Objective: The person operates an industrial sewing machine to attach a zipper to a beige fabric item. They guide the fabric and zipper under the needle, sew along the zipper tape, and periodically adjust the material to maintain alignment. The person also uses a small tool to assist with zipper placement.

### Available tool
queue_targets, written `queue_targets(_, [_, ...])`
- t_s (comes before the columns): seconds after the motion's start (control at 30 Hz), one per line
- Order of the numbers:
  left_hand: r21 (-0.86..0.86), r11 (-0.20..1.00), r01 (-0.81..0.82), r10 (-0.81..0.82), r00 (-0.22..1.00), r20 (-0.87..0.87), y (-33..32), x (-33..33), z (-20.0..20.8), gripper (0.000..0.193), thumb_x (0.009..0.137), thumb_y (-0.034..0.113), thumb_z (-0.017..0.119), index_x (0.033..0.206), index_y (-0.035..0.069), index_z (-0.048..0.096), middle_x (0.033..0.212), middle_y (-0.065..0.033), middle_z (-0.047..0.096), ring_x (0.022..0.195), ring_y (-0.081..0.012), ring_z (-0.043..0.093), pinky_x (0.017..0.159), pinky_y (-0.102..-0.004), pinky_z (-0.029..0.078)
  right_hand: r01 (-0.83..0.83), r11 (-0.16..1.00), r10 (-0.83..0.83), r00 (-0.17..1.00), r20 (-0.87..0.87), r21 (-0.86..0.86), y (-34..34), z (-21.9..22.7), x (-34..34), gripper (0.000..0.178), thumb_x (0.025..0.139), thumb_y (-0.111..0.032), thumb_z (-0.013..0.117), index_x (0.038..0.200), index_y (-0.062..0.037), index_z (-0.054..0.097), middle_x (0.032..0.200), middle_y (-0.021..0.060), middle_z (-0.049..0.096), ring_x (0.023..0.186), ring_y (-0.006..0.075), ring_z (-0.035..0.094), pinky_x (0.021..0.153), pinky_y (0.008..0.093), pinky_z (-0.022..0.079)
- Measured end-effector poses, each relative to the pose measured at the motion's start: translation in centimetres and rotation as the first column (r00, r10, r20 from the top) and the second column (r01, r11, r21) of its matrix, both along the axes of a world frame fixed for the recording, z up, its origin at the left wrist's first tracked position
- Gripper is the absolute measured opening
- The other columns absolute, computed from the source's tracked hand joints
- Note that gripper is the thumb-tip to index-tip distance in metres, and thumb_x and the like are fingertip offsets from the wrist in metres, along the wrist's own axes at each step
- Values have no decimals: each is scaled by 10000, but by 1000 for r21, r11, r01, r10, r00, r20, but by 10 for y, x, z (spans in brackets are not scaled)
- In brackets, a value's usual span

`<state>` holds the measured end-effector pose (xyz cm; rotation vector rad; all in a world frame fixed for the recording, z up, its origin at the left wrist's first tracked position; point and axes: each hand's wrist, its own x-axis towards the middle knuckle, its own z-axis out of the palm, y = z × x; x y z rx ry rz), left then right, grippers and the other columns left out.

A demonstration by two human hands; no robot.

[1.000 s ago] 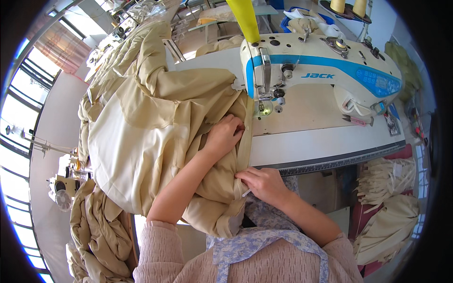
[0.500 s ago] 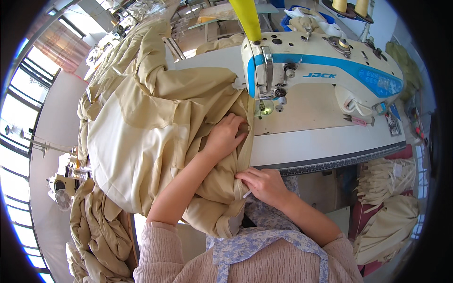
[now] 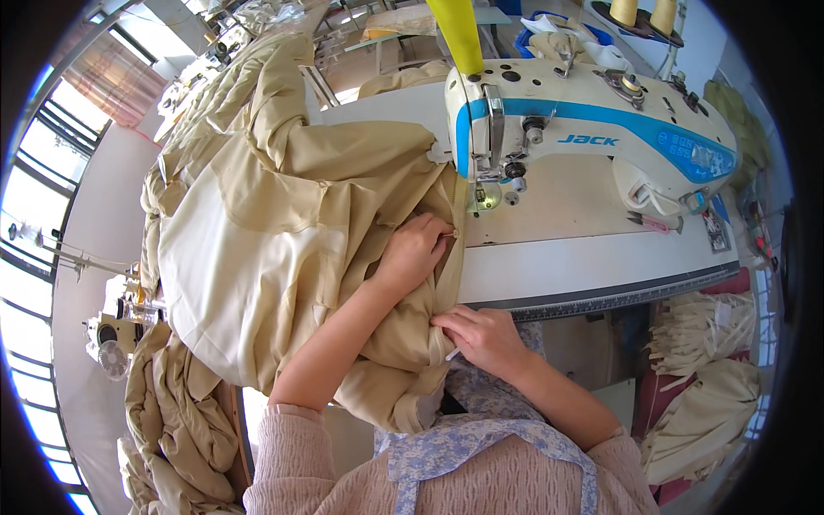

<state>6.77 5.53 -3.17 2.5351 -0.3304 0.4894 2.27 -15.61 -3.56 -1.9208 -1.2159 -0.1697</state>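
A large khaki garment [image 3: 249, 249] is bunched over the left side of the sewing table and hangs down to my lap. Along its right edge runs a strip that looks like zipper tape [image 3: 458, 202], passing up to the presser foot of the sewing machine [image 3: 584, 129]. My left hand [image 3: 415, 251] is closed, pinching this edge just below the needle area. Lower down, near the table's front edge, my right hand [image 3: 485, 337] pinches the same edge between thumb and fingers. A small white stick-like piece [image 3: 453, 354] pokes out beneath those fingers; what it is I cannot tell.
Pink-handled thread snips [image 3: 656, 223] lie under the machine's arm. A ruler strip [image 3: 618, 294] lines the table's front edge. Cut fabric pieces [image 3: 704, 412] are stacked at the right, and more khaki cloth [image 3: 180, 412] hangs at the lower left. Thread cones [image 3: 663, 14] stand behind.
My left fingers have drawn together and moved slightly right onto the garment's edge. My right hand keeps its pinch in nearly the same place. The whole view has shifted slightly.
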Motion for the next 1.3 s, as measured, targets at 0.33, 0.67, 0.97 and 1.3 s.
queue_targets(0.33, [18, 996, -83, 77, 978, 195, 9, 56, -5, 116, 882, 33, 700, 985, 26, 647, 988, -139, 593, 928, -374, 613, 788, -457, 520, -56, 997, 58, 997, 46, -47, -5, -2, -10, 226, 799, -57, 718, 1022, -96, 724, 954, 21, 707, 639, 226, 681, 570, 337, 552])
queue_targets(0.67, [154, 987, 52, -64, 995, 74, -5, -27, 8, 326, 908, 123, 713, 1208, 6, 664, 1301, -111, 638, 1180, -322, 615, 975, -410, 529, -98, 993, 87, 984, -158, -63, -17, 19, -3, 147, 914, -85, 666, 1049, -71, 724, 1005, 25, 719, 649, 253, 674, 613, 335, 565])
queue_targets(0.97, [182, 983, 25, -27, 1000, 7, -2, -33, -5, 494, 904, 201, 740, 1339, 7, 609, 1444, -156, 566, 1306, -375, 551, 1085, -439, 484, 144, 983, -72, 873, -483, 114, -17, 41, 80, 440, 1130, -338, 426, 947, -7, 651, 934, 61, 663, 684, 169, 590, 661, 299, 520])
queue_targets(1.3, [57, 998, 5, -1, 996, -84, 4, -36, -15, 541, 911, 220, 741, 1422, 133, 588, 1516, -177, 506, 1383, -407, 493, 1103, -464, 474, 202, 957, -34, 788, -615, 206, 39, 8, 106, 208, 1095, -202, 546, 1071, -7, 615, 890, 50, 685, 809, 130, 669, 768, 286, 558])
